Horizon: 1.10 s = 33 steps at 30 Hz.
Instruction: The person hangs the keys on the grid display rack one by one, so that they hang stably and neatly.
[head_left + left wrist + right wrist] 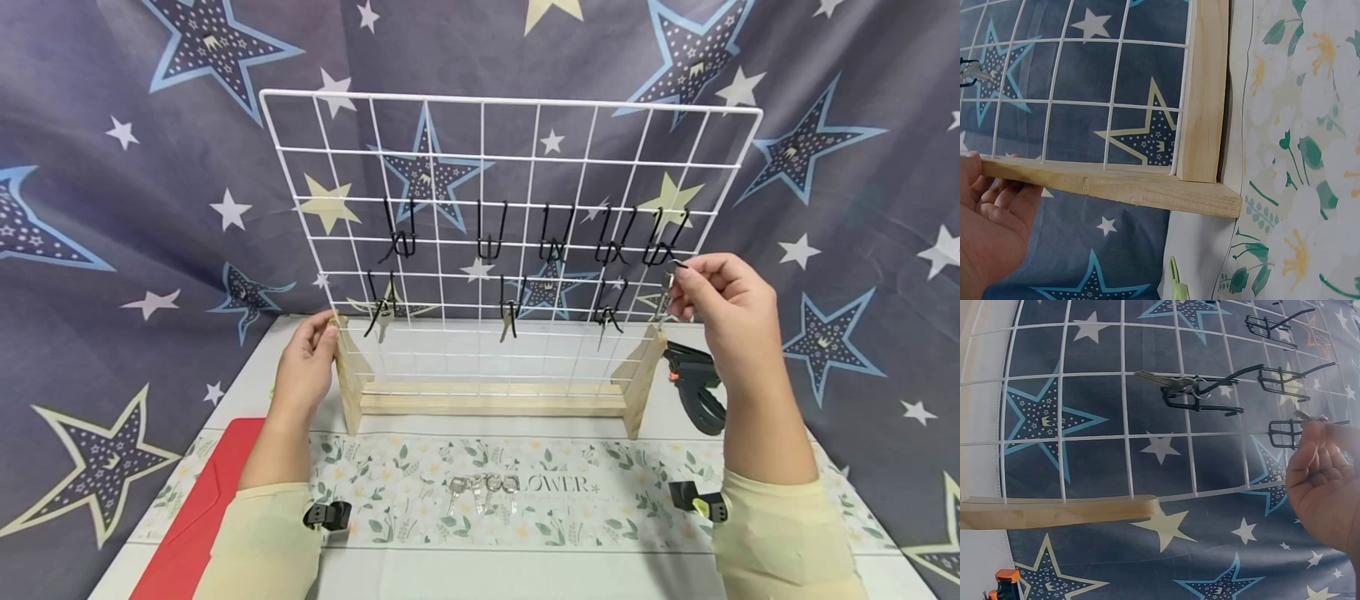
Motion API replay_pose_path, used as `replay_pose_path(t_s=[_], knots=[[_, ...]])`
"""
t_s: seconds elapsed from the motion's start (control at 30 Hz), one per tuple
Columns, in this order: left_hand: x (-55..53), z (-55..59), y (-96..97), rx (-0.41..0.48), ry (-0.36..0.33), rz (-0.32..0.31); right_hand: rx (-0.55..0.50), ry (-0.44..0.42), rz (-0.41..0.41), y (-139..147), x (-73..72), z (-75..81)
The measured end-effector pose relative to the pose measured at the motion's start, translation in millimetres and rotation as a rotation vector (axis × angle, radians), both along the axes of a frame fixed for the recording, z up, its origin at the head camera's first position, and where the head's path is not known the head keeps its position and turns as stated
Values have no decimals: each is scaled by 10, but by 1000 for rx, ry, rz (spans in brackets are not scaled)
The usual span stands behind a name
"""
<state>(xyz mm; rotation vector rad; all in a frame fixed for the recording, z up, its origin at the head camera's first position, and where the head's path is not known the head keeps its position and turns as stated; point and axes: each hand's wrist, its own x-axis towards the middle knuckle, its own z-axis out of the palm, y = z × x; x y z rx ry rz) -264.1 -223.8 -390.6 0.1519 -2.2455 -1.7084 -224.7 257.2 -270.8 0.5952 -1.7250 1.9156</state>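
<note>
A white wire grid panel point(510, 157) stands in a wooden stand point(491, 406). Several black hooks point(490, 247) hang in its upper row and three more in a lower row, each lower one with a key point(509, 318) on it. My left hand point(306, 358) grips the top of the stand's left upright point(1141, 192), fingers behind the wood. At the far-right upper hook point(660, 252), my right hand point(727, 312) pinches a key point(1311, 417) by its ring end. Fingers partly hide that key, and I cannot tell whether its ring is around the hook.
Several loose keys point(486, 483) lie on a floral table runner point(420, 525) in front of the stand. A red folder-like item point(202, 508) is at the left, and a black pistol-shaped tool point(699, 387) lies right of the stand. A star-patterned curtain point(150, 225) hangs behind.
</note>
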Motion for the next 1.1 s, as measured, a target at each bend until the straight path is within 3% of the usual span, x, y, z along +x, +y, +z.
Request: replay_pose_path(t_s=[1.1], knots=[[-9,-14,-5,30,20,-14,-21,-137,-141,-97,-295,-12]])
